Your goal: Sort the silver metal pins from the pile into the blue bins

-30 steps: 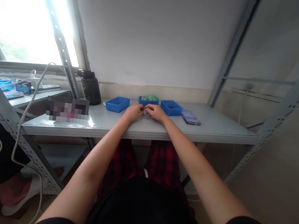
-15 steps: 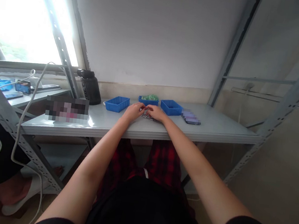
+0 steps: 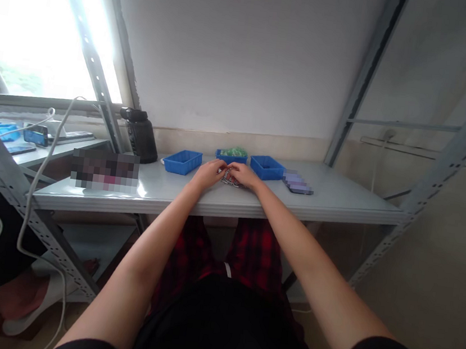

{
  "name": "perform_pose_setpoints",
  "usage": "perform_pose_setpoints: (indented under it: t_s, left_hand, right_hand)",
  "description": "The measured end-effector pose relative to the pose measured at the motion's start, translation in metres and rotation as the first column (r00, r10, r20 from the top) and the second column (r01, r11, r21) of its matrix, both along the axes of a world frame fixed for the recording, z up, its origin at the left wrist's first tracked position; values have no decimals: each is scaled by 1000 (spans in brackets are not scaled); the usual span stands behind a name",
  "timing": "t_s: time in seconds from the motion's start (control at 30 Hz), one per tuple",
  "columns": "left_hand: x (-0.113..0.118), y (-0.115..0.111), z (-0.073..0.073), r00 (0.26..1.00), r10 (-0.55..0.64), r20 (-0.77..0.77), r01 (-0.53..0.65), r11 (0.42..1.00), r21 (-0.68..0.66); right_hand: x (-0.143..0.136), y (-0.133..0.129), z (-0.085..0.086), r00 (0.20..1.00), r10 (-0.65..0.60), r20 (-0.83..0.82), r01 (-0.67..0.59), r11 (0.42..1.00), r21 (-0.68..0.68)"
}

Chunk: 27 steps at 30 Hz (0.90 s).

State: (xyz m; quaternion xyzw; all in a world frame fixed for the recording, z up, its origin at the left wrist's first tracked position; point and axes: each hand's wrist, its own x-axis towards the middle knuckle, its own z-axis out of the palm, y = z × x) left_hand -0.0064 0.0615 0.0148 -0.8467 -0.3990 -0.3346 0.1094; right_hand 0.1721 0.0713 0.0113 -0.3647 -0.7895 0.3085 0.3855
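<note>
Both hands meet over a small pile of shiny metal pieces (image 3: 230, 180) on the grey table. My left hand (image 3: 210, 173) curls in from the left, its fingertips at the pile's edge. My right hand (image 3: 243, 174) bends over the pile from the other side, fingers curled and nearly touching those of the left. What the fingertips hold, if anything, is too small to make out. Behind them stand a blue bin (image 3: 182, 162) on the left, a blue bin with green pieces (image 3: 232, 155) in the middle, and another blue bin (image 3: 266, 168) on the right.
A phone (image 3: 297, 182) lies right of the bins. A dark bottle (image 3: 139, 136) stands at the back left, near a blurred-out item (image 3: 105, 171). Metal shelf posts (image 3: 368, 78) flank the table (image 3: 341, 196). A white cable (image 3: 28, 217) hangs at left, where another person's leg (image 3: 25, 296) shows.
Both hands stay over the metal pieces, with only slight finger movement. The bins, bottle and phone have not moved.
</note>
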Motion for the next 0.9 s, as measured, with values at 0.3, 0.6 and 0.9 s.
perform_pose_setpoints:
  t_s: [0.3, 0.6, 0.9]
  left_hand:
    - [0, -1, 1, 1000, 3, -1, -3, 1000, -10]
    - [-1, -1, -1, 1000, -3, -7, 3, 1000, -10]
    - [-1, 2, -3, 999, 35, -33, -36, 999, -36]
  right_hand:
    - [1, 0, 2, 1000, -3, -13, 4, 1000, 18]
    - [3, 8, -3, 999, -3, -35, 3, 1000, 20]
    - [2, -2, 1, 1000, -24, -3, 24, 1000, 9]
